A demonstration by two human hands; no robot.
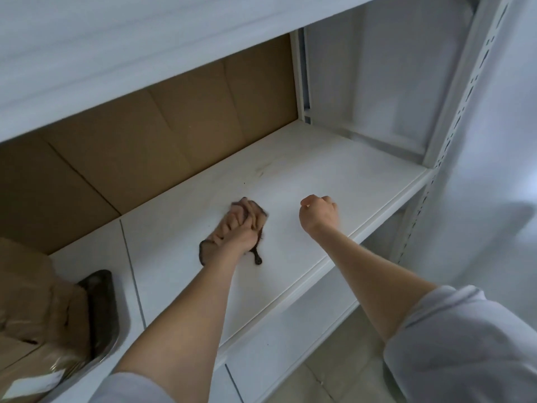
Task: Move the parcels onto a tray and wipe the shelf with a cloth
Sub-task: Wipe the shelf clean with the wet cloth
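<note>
Our left hand [242, 232] clutches the soft peach cloth with dark edging [222, 231] on the middle of the white metal shelf [334, 170]. We judge it light and limp, best held bunched at its centre. At three o'clock, our right hand [319, 216] is an empty fist.

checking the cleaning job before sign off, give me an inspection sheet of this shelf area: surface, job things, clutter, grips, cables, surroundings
surface: white shelf, with a faint smudge toward the back
job's things: cloth bunched on the shelf; brown parcels lying on the tray at lower left
clutter: nothing seen
grips: left hand grips the cloth against the shelf; right hand curled in a fist, holding nothing
cables: nothing seen
surroundings: cardboard lining the back, perforated upright at right, tiled floor below
</note>
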